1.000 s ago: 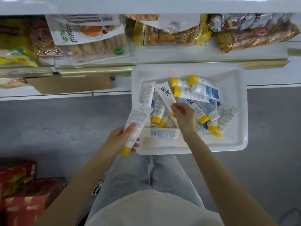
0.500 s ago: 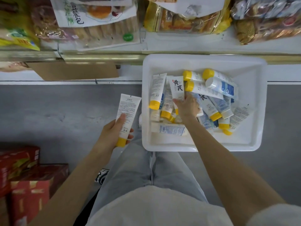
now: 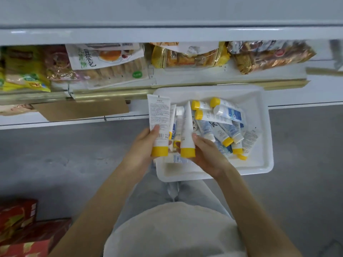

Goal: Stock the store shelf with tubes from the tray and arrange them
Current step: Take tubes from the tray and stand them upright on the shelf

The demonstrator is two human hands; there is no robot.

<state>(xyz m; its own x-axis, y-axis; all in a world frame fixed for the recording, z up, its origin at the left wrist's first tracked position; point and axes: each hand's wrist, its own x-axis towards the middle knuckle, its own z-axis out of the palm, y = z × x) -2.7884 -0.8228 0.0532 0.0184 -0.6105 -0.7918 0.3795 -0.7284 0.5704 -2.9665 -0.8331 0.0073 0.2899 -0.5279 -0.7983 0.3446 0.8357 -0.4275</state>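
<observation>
A white tray (image 3: 259, 164) rests on my lap against the shelf edge and holds several white tubes (image 3: 220, 119) with yellow caps, some with blue print. My left hand (image 3: 143, 145) grips one white tube (image 3: 160, 117), yellow cap toward me, at the tray's left rim. My right hand (image 3: 206, 154) holds a second white tube (image 3: 187, 127) right beside it, cap also down, lifted above the pile. The two held tubes stand side by side, nearly touching.
A white shelf (image 3: 167, 78) above the tray carries bagged bread and snack packs (image 3: 104, 64). A brown cardboard sheet (image 3: 81, 110) lies on the lower shelf (image 3: 55, 121) at left. Red boxes (image 3: 22, 232) sit on the grey floor at bottom left.
My right hand has picked a tube out of the pile and raised it. My left hand has brought its tube rightward, next to it. The camera has tilted up a little.
</observation>
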